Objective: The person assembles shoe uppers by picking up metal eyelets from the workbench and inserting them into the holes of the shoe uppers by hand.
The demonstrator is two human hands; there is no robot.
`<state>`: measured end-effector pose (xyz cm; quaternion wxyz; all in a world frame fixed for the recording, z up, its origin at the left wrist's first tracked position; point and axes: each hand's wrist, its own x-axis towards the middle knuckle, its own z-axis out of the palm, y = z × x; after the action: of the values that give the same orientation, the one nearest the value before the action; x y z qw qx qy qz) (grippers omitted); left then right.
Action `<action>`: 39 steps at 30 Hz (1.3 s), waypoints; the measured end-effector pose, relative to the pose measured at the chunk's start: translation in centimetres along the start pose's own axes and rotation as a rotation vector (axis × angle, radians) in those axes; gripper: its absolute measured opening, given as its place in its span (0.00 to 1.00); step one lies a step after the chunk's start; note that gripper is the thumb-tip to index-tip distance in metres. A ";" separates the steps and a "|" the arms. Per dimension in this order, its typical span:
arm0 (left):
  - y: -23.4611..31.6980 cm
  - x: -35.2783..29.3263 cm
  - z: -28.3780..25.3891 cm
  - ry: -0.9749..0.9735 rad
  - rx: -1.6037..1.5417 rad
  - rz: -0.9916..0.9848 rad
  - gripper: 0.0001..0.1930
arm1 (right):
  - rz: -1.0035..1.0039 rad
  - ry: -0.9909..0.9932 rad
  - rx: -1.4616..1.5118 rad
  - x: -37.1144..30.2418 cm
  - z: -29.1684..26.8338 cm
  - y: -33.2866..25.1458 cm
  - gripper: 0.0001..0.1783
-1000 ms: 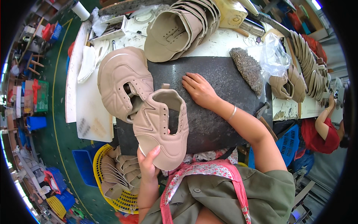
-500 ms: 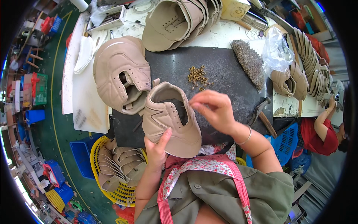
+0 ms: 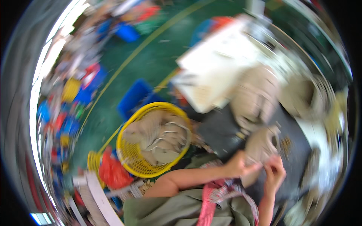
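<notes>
My left hand [image 3: 243,165] grips a beige shoe upper [image 3: 262,145] above the black work mat [image 3: 222,132]. My right hand [image 3: 275,171] is against the upper's edge, with fingers bent and drawn together; motion blur hides what, if anything, they pinch. Small brass-coloured eyelets [image 3: 286,146] lie in a loose heap on the mat, just beyond the held upper. A beige pile of uppers [image 3: 256,98] rests behind it, and another nested stack of uppers [image 3: 309,96] stands farther right.
To my left, a yellow plastic basket [image 3: 130,165] holds several beige uppers. Behind it is a blue crate [image 3: 135,96] on the green floor [image 3: 147,64]. A red bag [image 3: 113,171] sits left of the basket. The white tabletop [image 3: 222,60] extends beyond the mat.
My view has swung left, so the basket is now near the middle and the bench is at the right. My right hand has come in against the held upper.
</notes>
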<state>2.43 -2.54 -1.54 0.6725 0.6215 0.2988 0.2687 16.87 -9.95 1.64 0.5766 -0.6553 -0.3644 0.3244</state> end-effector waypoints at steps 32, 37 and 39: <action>2.6 0.3 -2.3 0.191 -0.473 -0.278 0.11 | -0.089 0.175 -1.050 5.8 -2.3 4.1 0.07; 2.2 1.1 -1.3 0.138 -0.508 -0.313 0.12 | -0.060 0.081 -1.161 6.1 -3.9 4.0 0.05; 2.0 1.2 -1.1 0.134 -0.519 -0.286 0.14 | -0.024 0.073 -1.184 6.2 -4.6 4.1 0.04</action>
<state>2.48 -0.80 0.36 0.8185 0.3614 0.3487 0.2789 24.41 -7.32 -1.85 0.1287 -0.8721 -0.4707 0.0367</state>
